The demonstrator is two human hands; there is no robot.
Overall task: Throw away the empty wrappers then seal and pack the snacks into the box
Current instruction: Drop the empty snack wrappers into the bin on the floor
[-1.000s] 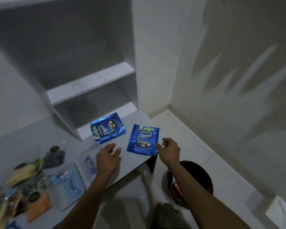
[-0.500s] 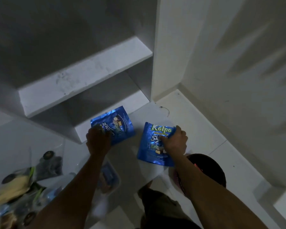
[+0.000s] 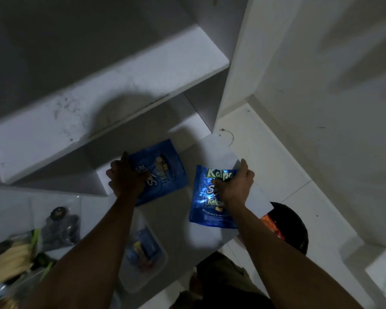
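Note:
Two blue Kalpa snack wrappers lie on the white counter (image 3: 178,221). My left hand (image 3: 126,180) grips the left wrapper (image 3: 165,172) along its left edge. My right hand (image 3: 233,185) pinches the right wrapper (image 3: 206,206) at its top right corner, near the counter's right edge. A clear plastic box (image 3: 143,253) with small packets inside sits on the counter under my left forearm. Below the counter's right corner stands a dark round bin (image 3: 294,228) holding orange and red wrappers.
Clear bags of snacks (image 3: 31,241) pile up at the counter's left end. A white shelf (image 3: 112,103) overhangs the back of the counter. A white wall (image 3: 321,85) and tiled floor (image 3: 276,166) lie to the right.
Both hands reached forward from the counter's front onto the two blue wrappers and took hold of them. The camera has moved in closer and tilted down.

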